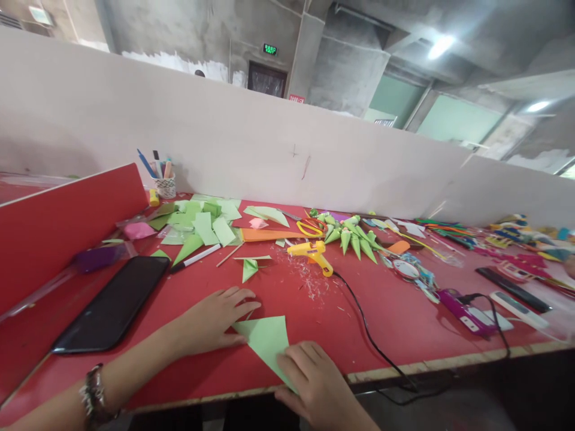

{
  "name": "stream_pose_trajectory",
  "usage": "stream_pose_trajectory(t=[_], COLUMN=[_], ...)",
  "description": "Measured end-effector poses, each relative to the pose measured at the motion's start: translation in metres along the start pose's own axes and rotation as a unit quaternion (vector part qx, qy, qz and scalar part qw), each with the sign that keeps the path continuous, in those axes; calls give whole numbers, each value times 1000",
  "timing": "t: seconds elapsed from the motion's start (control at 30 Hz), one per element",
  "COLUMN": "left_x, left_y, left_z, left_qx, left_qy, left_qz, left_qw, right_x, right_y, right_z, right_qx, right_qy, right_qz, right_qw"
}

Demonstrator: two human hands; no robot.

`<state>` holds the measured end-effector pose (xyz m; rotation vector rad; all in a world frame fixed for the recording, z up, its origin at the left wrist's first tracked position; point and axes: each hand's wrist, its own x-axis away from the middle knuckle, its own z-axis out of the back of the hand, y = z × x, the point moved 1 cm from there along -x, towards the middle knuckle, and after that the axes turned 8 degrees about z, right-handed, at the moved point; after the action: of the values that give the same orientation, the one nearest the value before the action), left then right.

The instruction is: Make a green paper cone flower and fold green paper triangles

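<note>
Light green paper, a folded sheet point(266, 340) tapering to a point, lies flat on the red bench point(404, 323) near its front edge, between both hands. The left hand point(211, 320) rests palm down with fingers spread, its fingertips touching the sheet's upper left edge. The right hand point(314, 380) covers the lower right corner, fingers curled loosely and pressing down; neither hand pinches anything.

The work in hand looks like creasing a fold. To do it well, the left hand should pin the paper so it cannot slide on the smooth bench, while the right runs along the fold line from one end to the other with firm, even pressure. Edges should be lined up before the crease is set, since a skewed fold in thin paper is hard to correct.

Beyond the sheet lie a yellow glue gun point(312, 254) with its black cord point(366, 329) trailing off the front edge near the right hand, finished green paper cones point(357, 239), loose green offcuts point(204, 224), a black marker point(195, 258) and orange-handled scissors point(311, 227). A dark phone point(114, 305) lies just left of the left forearm. The cord is close enough to snag a wrist.
</note>
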<state>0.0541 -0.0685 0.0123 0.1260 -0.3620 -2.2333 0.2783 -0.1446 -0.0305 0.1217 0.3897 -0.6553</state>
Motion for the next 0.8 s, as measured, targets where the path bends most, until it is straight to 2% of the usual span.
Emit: stream_pose_trajectory(t=[0.1,0.2,0.33,0.47,0.53,0.63,0.7,0.8], left_x=[4,9,7,-5,-9,-11,-8,0], left_y=[0,13,42,55,51,37,22,-8], left_z=[3,10,19,21,21,25,31,40], left_qx=[33,34,-44,-155,-187,-208,-214,-190], left_qy=[29,66,149,242,288,328,335,309], left_qz=[-17,-28,-59,-91,-90,-82,-69,-16], left_qw=[999,997,986,954,935,918,915,932], right_x=[4,4,-14,-46,-59,-73,-77,-75], right_y=[1,10,20,25,28,36,43,55], right_z=[3,13,32,45,49,51,52,51], right_qx=[-6,-13,-33,-75,-99,-151,-193,-247], right_qy=[37,63,99,136,142,116,103,114], right_qz=[43,15,-59,-61,-66,-83,-101,-134], right_qw=[998,998,993,986,983,978,971,953])
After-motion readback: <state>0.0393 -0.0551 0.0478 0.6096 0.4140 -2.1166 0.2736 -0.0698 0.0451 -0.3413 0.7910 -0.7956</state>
